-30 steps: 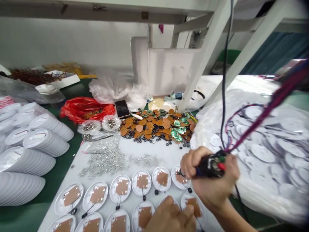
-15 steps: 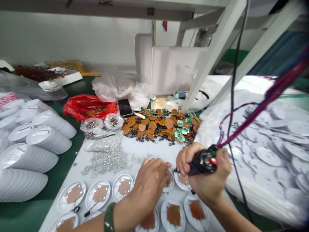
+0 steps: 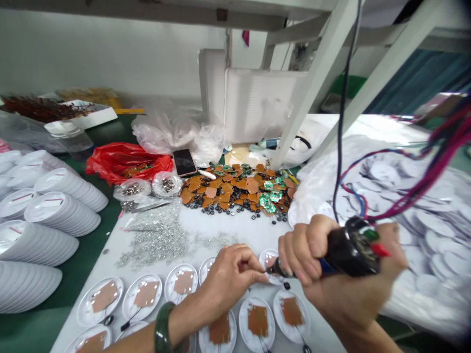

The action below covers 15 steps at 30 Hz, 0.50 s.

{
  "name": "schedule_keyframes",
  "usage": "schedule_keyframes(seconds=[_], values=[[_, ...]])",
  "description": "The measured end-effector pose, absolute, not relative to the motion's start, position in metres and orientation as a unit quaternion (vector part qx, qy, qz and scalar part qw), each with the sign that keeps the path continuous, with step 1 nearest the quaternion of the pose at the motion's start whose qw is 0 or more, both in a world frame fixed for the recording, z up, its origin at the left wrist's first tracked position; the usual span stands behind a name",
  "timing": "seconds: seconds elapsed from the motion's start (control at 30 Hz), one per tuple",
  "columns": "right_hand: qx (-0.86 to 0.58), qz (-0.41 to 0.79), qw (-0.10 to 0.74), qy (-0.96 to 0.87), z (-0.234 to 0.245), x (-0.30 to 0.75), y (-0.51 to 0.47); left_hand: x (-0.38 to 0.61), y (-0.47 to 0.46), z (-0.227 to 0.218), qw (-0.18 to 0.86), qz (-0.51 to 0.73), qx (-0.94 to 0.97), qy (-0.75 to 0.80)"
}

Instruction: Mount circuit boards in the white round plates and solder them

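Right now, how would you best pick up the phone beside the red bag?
Best pinched by its two long edges, with the hand coming down from above. The phone is a thin slab lying flat, with the red bag against its left side and the brown pads just in front, so sliding in along the surface looks awkward.

Bright, even light from above, with only soft, faint shadows. Motion blur on the right hand (image 3: 349,294) and the coloured wires (image 3: 437,152). Lines bowed towards the frame edges.
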State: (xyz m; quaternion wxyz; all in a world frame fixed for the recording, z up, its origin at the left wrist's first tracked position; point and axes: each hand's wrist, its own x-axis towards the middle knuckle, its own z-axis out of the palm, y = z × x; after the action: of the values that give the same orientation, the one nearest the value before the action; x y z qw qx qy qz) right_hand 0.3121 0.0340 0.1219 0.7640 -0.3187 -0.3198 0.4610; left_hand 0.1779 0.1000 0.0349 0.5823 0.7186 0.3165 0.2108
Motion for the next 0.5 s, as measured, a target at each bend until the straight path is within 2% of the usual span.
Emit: schedule_keyframes(seconds=[0.07,0.13,0.27,0.37,0.43,0.5], values=[[-0.315,0.478,0.756,-0.317,0.124,0.314,0.031,0.176,0.096,0.035,0.607,0.203,0.704,0.308],[-0.320,0.497,0.741,-0.317,0.125,0.316,0.026,0.172,0.088,0.034,0.572,0.187,0.746,0.287],[-0.359,0.522,0.702,-0.326,0.114,0.323,0.012,0.163,0.061,0.017,0.334,0.206,0.897,0.205],[-0.386,0.531,0.682,-0.321,0.097,0.327,0.004,0.166,0.037,-0.006,0.132,0.300,0.941,0.087],[-0.398,0.531,0.681,-0.310,0.087,0.328,0.001,0.173,0.025,-0.018,0.059,0.335,0.938,0.073],[-0.405,0.528,0.682,-0.303,0.078,0.329,-0.001,0.180,0.018,-0.026,0.031,0.354,0.932,0.074]])
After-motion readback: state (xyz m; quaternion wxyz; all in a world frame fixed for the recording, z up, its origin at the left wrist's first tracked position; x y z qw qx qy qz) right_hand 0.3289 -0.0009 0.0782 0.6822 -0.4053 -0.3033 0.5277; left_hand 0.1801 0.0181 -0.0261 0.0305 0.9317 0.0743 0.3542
